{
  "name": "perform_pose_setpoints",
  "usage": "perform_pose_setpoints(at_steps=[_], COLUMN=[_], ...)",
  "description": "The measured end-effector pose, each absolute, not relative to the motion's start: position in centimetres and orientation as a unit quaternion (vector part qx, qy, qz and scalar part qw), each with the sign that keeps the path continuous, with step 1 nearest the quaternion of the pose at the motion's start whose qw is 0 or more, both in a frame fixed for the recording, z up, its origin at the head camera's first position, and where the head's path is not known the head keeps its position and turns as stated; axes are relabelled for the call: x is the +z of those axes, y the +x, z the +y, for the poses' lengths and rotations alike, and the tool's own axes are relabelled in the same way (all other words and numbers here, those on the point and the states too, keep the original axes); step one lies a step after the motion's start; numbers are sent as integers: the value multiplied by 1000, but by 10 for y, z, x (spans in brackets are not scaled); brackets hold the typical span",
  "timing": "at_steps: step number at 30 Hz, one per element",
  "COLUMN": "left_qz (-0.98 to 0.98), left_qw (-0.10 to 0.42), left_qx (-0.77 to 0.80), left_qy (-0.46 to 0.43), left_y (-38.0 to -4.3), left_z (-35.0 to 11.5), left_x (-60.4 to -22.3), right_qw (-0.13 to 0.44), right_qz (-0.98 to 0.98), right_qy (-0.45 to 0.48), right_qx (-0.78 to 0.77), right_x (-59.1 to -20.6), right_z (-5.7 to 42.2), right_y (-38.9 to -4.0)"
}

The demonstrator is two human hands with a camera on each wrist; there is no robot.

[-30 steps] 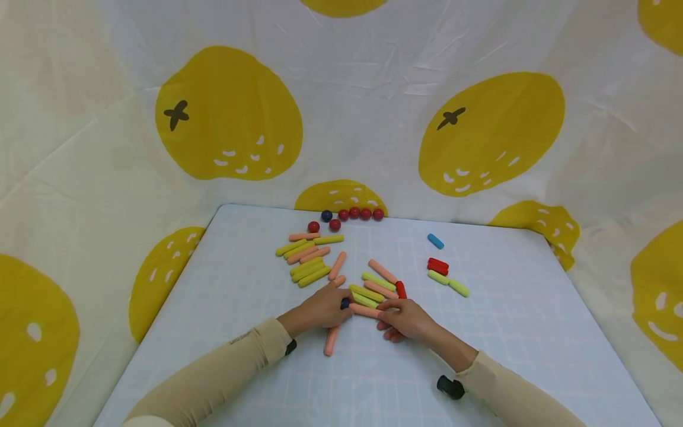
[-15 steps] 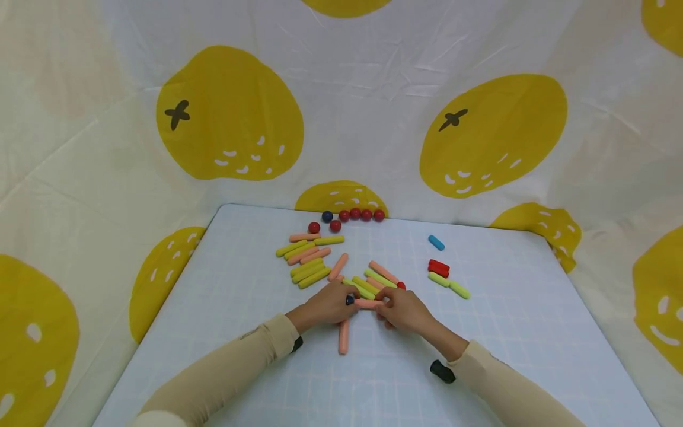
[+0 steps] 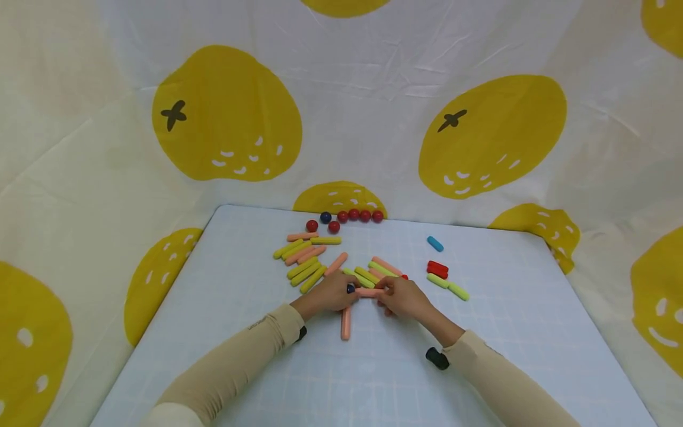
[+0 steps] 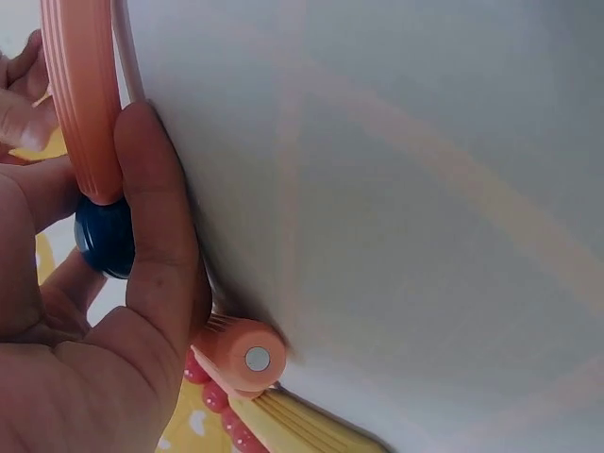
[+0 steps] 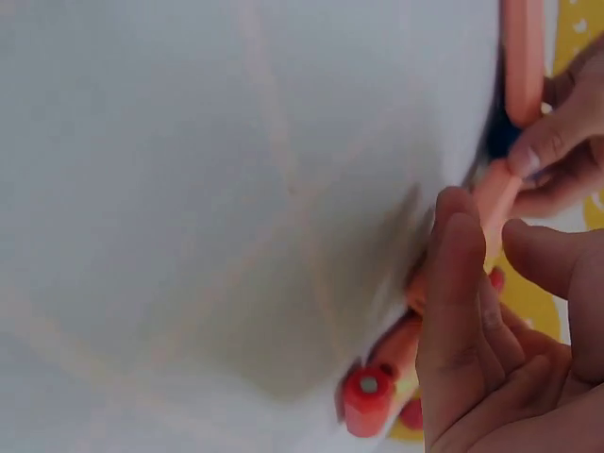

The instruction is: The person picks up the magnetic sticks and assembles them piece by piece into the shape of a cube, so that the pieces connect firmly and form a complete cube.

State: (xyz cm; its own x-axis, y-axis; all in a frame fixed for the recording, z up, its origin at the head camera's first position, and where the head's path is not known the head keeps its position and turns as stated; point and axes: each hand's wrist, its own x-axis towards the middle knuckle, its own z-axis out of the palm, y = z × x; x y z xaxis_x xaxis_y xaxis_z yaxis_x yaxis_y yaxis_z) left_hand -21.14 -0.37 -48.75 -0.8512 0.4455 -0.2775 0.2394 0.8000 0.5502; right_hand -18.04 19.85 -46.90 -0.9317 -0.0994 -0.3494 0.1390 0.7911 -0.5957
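My left hand (image 3: 337, 289) pinches a dark blue ball (image 4: 106, 236), seen close in the left wrist view between thumb and fingers. One salmon-pink magnetic stick (image 3: 345, 324) runs from beside the ball toward the near table edge; its end touches the ball in the left wrist view. My right hand (image 3: 404, 298) pinches a second salmon stick (image 3: 369, 292) near its right end. The other end of that stick points at the ball; the left fingertips cover the contact. Just beyond the hands lie yellow (image 3: 366, 276), lime and salmon sticks, with a red stick (image 5: 366, 401) partly hidden.
Yellow and salmon sticks (image 3: 304, 268) lie in a group at the left. Several red balls (image 3: 354, 214) and another dark blue ball (image 3: 326, 217) line the far edge. Short blue (image 3: 435, 244), red (image 3: 437, 269) and lime sticks (image 3: 448, 286) lie at the right.
Both hands have moved away from the near edge, carrying the ball and salmon sticks along. The near salmon stick has shifted right and farther back. Loose sticks beyond the hands have slid back slightly.
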Motion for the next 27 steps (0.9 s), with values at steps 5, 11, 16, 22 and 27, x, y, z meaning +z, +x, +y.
perform_pose_setpoints(at_steps=[5, 11, 16, 22, 27], left_qz=[928, 919, 919, 911, 910], left_qw=[195, 198, 200, 213, 224], left_qx=[253, 280, 273, 284, 283], left_qy=[191, 195, 204, 208, 204], left_y=[-211, -211, -211, -207, -202], left_z=[-5, -7, -13, -19, -17], left_x=[-491, -494, -494, -490, -491], right_qw=[172, 172, 207, 231, 242], right_qz=[930, 908, 871, 820, 764], right_qy=[22, 65, 106, 137, 157], right_qx=[-324, -376, -433, -506, -577], right_x=[-457, -445, -444, -444, -450], right_z=[219, 256, 270, 265, 258], right_y=[-197, -238, -277, -315, -333])
